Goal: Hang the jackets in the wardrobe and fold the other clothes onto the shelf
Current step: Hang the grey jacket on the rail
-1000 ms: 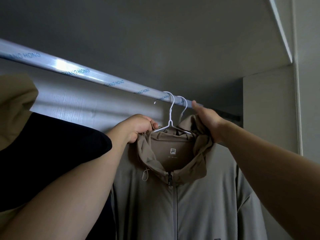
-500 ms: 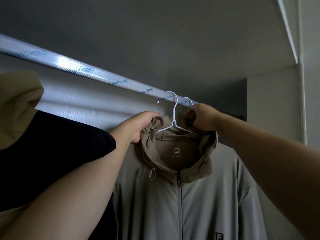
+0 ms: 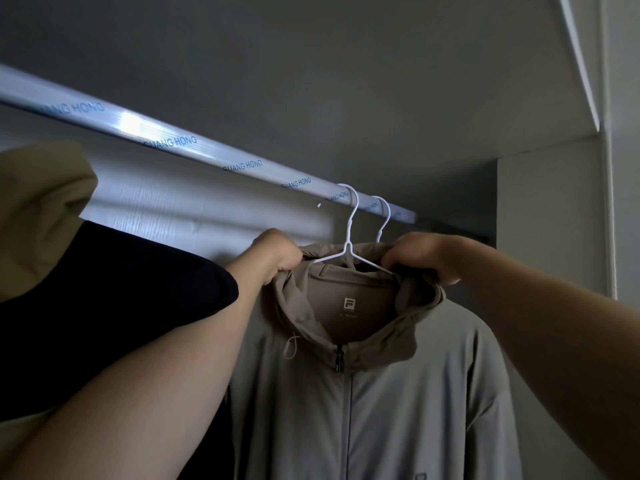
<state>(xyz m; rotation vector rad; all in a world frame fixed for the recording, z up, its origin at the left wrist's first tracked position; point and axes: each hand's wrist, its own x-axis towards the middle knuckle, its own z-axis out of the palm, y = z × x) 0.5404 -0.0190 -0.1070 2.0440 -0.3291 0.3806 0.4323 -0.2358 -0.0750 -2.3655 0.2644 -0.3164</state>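
- Up at the rail (image 3: 207, 157), a grey jacket (image 3: 363, 410) hangs zipped on a white hanger (image 3: 348, 239), near the right end beside the side panel (image 3: 547, 220).
- Her or his left hand (image 3: 277, 254) is clenched on the left edge of the hood (image 3: 412, 323), fingers curled into the fabric. The right hand (image 3: 422, 256) grips the right edge the same way, so both are holding cloth, not the wire.
- A second hook (image 3: 382, 220) sits just beside the first on the rail. Its lower part goes behind the hood, and I cannot tell what it carries.
- Risk one, as I see it: a tug on the hood that is harder on one side would tip the thin wire, and slick fabric could slide off the lower shoulder.
- Risk two: lifting the hood upward could nudge either hook, and the two sit close enough to cross or snag each other.
- Risk three: hood cloth left bunched over the hanger's neck may catch the wire when the hands let go.
- A dark cloth (image 3: 104, 306) and a tan cloth (image 3: 38, 202) crowd the left side, close against the raised left arm. A careless pull back might drag them along.
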